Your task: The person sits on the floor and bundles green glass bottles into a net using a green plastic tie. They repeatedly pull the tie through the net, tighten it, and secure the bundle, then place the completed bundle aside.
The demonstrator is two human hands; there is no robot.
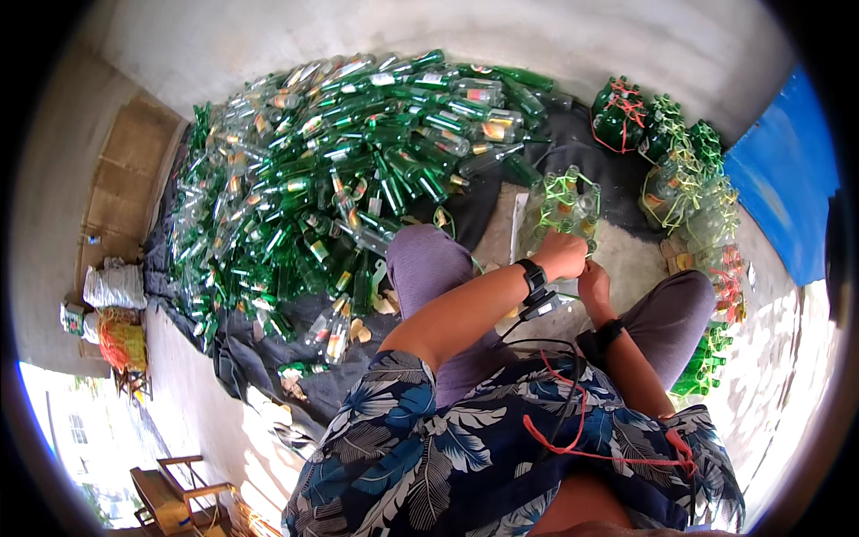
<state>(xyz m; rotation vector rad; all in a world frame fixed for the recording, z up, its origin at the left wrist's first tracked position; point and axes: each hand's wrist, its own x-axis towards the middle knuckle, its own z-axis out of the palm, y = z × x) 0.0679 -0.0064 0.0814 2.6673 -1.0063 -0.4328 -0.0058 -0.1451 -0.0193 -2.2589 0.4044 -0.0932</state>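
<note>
A bundle of clear glass bottles (569, 201) stands on the floor before me, with light green plastic twine (558, 184) looped around the necks. My left hand (564, 255) is closed at the near side of this bundle, on the green twine. Just below and to the right, my right hand (594, 287) pinches the twine too, its fingertips close to the left hand. The strand between them is mostly hidden by the fingers. A wristband is on each arm.
Loose green and clear bottles (335, 168) form a large heap on a dark sheet (486, 208) to the left. Bundles tied with red twine (621, 117) and green twine (671, 194) line the right side, near a blue panel (772, 168). A wooden chair (168, 500) stands lower left.
</note>
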